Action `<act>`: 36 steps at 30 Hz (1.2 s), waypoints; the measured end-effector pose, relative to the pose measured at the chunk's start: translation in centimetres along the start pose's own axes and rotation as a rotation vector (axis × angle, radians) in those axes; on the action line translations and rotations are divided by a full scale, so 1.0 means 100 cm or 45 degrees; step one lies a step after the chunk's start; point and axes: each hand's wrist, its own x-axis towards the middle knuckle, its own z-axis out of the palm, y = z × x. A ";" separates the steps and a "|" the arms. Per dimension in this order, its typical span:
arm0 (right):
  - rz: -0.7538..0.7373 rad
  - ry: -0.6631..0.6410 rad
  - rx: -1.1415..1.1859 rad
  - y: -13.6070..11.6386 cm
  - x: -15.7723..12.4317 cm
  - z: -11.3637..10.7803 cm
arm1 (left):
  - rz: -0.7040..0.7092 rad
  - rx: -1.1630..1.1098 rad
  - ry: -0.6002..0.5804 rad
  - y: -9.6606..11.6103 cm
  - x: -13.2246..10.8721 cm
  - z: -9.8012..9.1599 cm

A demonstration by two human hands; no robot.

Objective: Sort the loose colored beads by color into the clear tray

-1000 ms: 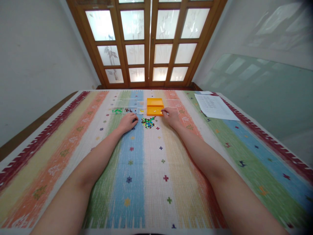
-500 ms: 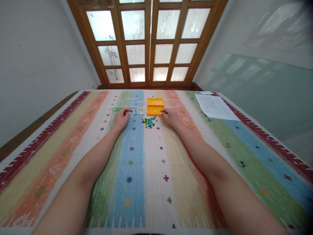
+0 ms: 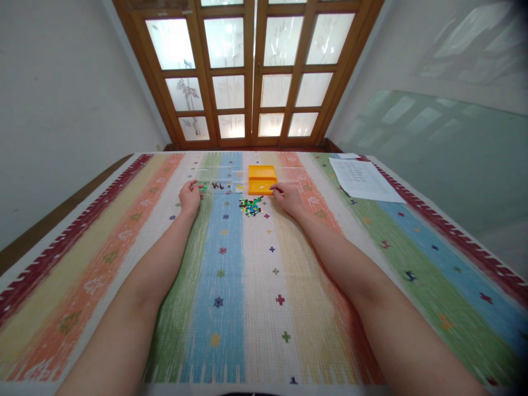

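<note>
Two-handed: holding the left hand (image 3: pixel 190 196) at the left end of the tray (image 3: pixel 225 176), just beside green pieces (image 3: pixel 205 187), fingers half curled; resting the right hand (image 3: pixel 287 197) at the near right corner of the box (image 3: pixel 261 171), thumb and fingertips almost meeting; not clearly showing any grip. Facing a pile (image 3: pixel 249 208) between both, near of the box.

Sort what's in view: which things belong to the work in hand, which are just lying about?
Likely in use:
- clear tray, left hand at its green pieces
- orange box, right hand at its near right corner
- mixed pile of small pieces

Apparently lying about:
- large paper sheet
- smaller paper behind it
</note>
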 end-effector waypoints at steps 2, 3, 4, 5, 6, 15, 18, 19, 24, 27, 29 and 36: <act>0.002 0.000 0.001 0.000 0.000 0.000 | 0.005 0.011 -0.001 0.000 0.000 0.000; 0.001 -0.001 0.001 0.000 0.000 0.001 | 0.008 0.015 -0.002 0.000 0.000 0.000; 0.001 -0.002 0.003 0.000 0.000 0.001 | 0.010 0.021 -0.001 0.001 -0.001 -0.001; 0.002 -0.002 0.004 0.000 0.000 0.001 | 0.010 0.030 -0.001 0.001 -0.001 -0.001; 0.005 -0.004 0.005 0.000 0.000 0.001 | 0.012 0.042 0.001 0.002 -0.002 -0.002; -0.002 -0.018 -0.034 -0.005 -0.001 -0.002 | 0.291 0.301 -0.159 0.019 -0.020 0.002; -0.004 -0.021 -0.037 -0.006 -0.001 -0.002 | 0.515 0.431 -0.410 0.030 -0.037 0.008; -0.002 -0.024 -0.039 -0.006 -0.001 -0.002 | 0.611 0.467 -0.515 0.033 -0.043 0.011; 0.000 -0.037 -0.046 -0.008 -0.001 -0.003 | 0.940 0.599 -0.975 0.051 -0.071 0.019; 0.003 -0.049 -0.041 -0.010 -0.002 -0.003 | 1.019 0.617 -1.050 0.060 -0.081 0.020; 0.004 -0.061 -0.035 -0.010 -0.002 -0.002 | 1.048 0.639 -1.056 0.064 -0.086 0.021; -0.003 -0.085 -0.054 -0.011 -0.002 -0.001 | 1.105 0.749 -1.043 0.071 -0.096 0.025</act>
